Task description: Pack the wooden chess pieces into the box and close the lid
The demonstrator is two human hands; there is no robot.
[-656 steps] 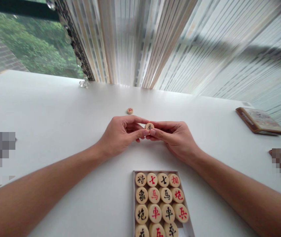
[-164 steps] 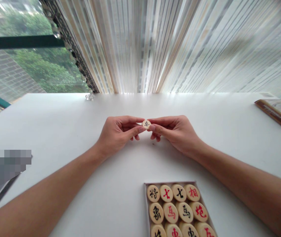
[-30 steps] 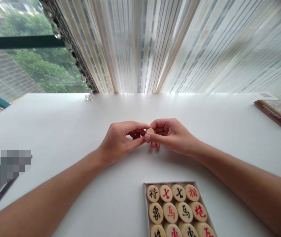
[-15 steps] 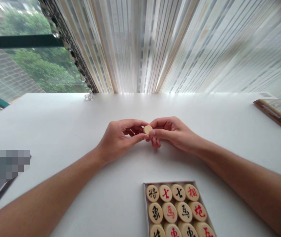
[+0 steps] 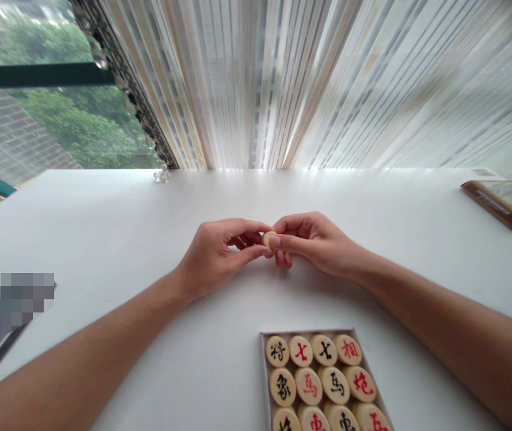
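Observation:
A round, pale wooden Chinese chess piece (image 5: 267,239) is held up between both hands above the white table. My left hand (image 5: 226,250) pinches it from the left with thumb and fingertips. From the right, my right hand (image 5: 312,240) grips the same piece, its thumb lying over the front face. No character shows on the part I can see. Nearer to me, a shallow box (image 5: 263,371) holds rows of similar pieces marked with red or black characters, such as a red horse piece (image 5: 308,385). The lower rows are cut off by the view's edge.
A brown flat box (image 5: 507,206) lies at the far right of the white table (image 5: 116,221). At the left edge is a dark flat object (image 5: 13,326), partly pixelated. Small clear objects (image 5: 161,175) sit by the striped curtain (image 5: 247,84) at the back.
The right thumb has slid left over the piece's face, covering more of it. The left fingertips have shifted slightly right. The box of pieces stays in place.

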